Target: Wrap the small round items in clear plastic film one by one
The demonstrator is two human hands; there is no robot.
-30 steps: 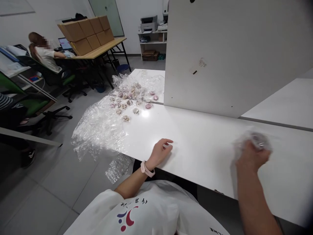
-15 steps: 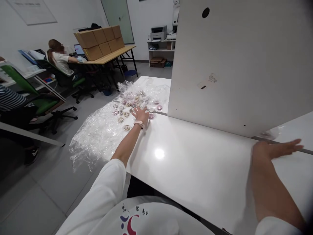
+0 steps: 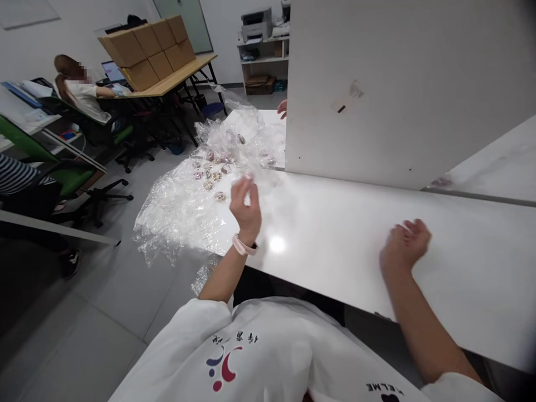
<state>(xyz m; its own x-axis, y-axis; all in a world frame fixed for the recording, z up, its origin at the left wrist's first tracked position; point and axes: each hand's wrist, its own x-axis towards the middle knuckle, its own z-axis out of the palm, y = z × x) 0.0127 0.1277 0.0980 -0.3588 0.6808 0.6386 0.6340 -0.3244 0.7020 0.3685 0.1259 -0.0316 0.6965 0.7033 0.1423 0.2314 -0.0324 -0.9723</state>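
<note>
My left hand [image 3: 246, 209], with a pale pink wristband [image 3: 245, 245], is raised at the near side of a spread of clear plastic film [image 3: 167, 206]. Its fingers are pinched together, blurred, with a pinkish spot at the tips that I cannot make out. Several small pink and gold wrapped pieces [image 3: 216, 175] lie on the film just beyond it. Over the white tabletop [image 3: 335, 223], well to the right, is my right hand [image 3: 406, 243], fingers loosely curled and apart, with nothing visible in it.
A tall white panel [image 3: 355, 84] stands along the far edge of the tabletop. Another person's hand [image 3: 282, 109] shows past its left edge. Cardboard boxes [image 3: 146, 50] stand on a wooden table, where a seated person [image 3: 86, 92] works. More plastic [image 3: 441, 181] lies beyond the panel's right end.
My left hand has lifted off the wrapped pieces and drawn back, its spread fingers closing. My right hand has moved left, from outstretched to loosely curled. Another person's hand has appeared beside the panel.
</note>
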